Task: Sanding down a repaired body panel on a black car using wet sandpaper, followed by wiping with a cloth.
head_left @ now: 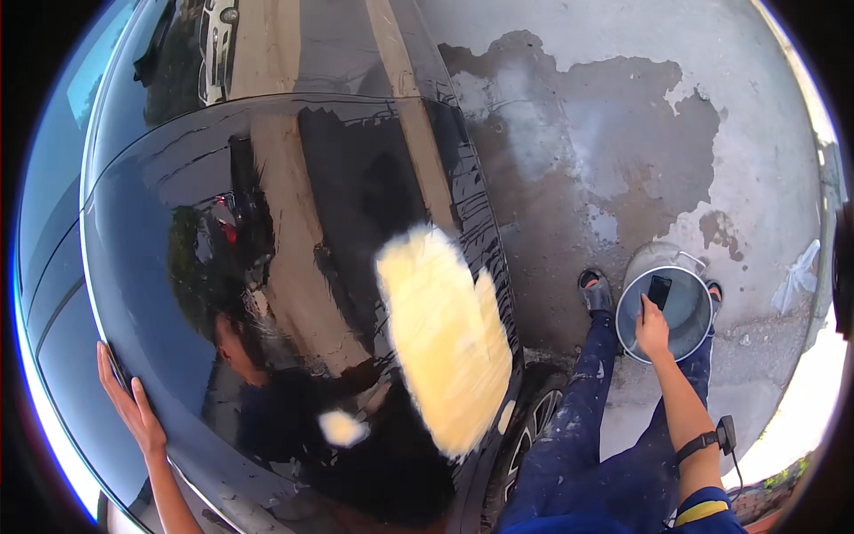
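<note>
A dark, glossy car panel (pixel 347 178) fills the left and middle. It bears a large pale-yellow filler patch (pixel 449 347) and a small filler spot (pixel 342 428). At the far left my left hand (pixel 132 405) rests on the car by the window edge, its fingers stretched out and the thumb apart. On the right, my right hand (pixel 653 331) grips one end of a black, flat rectangular block (pixel 659 290) above a grey metal bucket (pixel 626 336) with cloudy water inside. Whether the block touches the water, I cannot tell.
The bucket stands on the concrete between my sandalled feet (pixel 594 289). A dark wet stain (pixel 640 116) spreads over the ground ahead. The car's wheel (pixel 531 432) is close to my left leg. A whitish plastic bag (pixel 796 274) lies at the right.
</note>
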A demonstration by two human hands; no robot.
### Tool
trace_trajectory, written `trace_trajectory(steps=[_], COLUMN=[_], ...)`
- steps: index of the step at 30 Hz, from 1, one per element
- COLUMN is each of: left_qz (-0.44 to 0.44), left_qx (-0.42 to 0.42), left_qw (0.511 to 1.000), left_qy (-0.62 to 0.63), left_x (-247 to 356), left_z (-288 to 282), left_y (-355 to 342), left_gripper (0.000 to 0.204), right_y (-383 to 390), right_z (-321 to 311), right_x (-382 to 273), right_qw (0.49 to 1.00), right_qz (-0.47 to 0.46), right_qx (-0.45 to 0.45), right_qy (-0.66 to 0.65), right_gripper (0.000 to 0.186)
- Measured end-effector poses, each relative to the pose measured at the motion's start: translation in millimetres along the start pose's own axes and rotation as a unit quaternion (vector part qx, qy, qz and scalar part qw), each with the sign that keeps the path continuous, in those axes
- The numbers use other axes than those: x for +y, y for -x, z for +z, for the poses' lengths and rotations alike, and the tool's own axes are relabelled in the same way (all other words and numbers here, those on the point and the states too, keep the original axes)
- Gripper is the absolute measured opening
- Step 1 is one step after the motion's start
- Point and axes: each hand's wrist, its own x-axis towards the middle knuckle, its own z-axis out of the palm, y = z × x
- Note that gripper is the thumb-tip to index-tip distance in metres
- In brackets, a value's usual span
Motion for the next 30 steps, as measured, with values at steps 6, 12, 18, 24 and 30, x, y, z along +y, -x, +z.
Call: trace_trajectory(steps=[6, 12, 18, 24, 30], left_qz=[-0.057, -0.163, -0.155, -0.069, 0.040], left_qx=[0.039, 0.050, 0.037, 0.027, -0.096], left_qw=[0.998, 0.985, 0.984, 0.995, 0.991], left_qy=[0.012, 0.031, 0.080, 0.066, 0.090], left_x=[-13.5, -101.5, -93.5, -20.4, 5.5], left_z=[4.2, 5.1, 38.4, -7.6, -12.7], left_y=[3.0, 32.2, 27.7, 22.6, 83.2], left_gripper=[0.071, 0.068, 0.070, 0.075, 0.086], right_y=[-77.6, -150.6, -117.0, 6.0, 43.2], right_z=[144.6, 238.9, 149.5, 50.5, -46.4], right_x=[201.1, 306.0, 309.7, -94.7, -497.6], right_qw=[0.989, 0.961, 0.942, 0.934, 0.818], right_qz=[0.114, 0.128, 0.315, 0.127, -0.394], right_qx=[-0.002, 0.058, 0.098, 0.191, 0.131], right_qy=[0.098, 0.237, -0.061, -0.273, -0.398], right_gripper=[0.087, 0.066, 0.060, 0.050, 0.073])
